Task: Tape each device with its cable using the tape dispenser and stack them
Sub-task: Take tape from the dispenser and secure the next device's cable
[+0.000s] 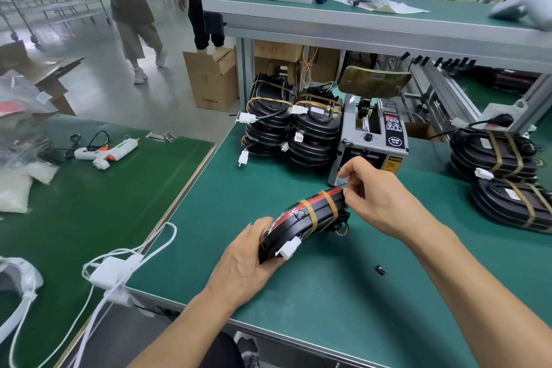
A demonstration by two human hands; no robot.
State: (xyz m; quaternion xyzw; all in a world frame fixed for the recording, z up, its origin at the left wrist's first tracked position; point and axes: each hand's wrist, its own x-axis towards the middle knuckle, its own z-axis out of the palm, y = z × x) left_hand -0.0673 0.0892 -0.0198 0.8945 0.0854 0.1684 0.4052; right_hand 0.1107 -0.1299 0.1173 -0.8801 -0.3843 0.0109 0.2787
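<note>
Both hands, left [242,263] gripping, right [373,191] pinching one twice-taped device [304,221]; two stacks [291,125] beside one tape dispenser [373,137].

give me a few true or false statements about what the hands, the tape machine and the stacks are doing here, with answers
1. The left hand holds the black device at its near end. True.
2. The device carries no tape. False: two tan tape bands already wrap it.
3. The right hand rests flat on the table. False: its fingers pinch at the device's far end, by the tape dispenser.
4. Stacks of taped devices stand left of the dispenser. True.
5. The glue gun lies on the same table as the dispenser. False: it lies on the neighbouring table.
</note>
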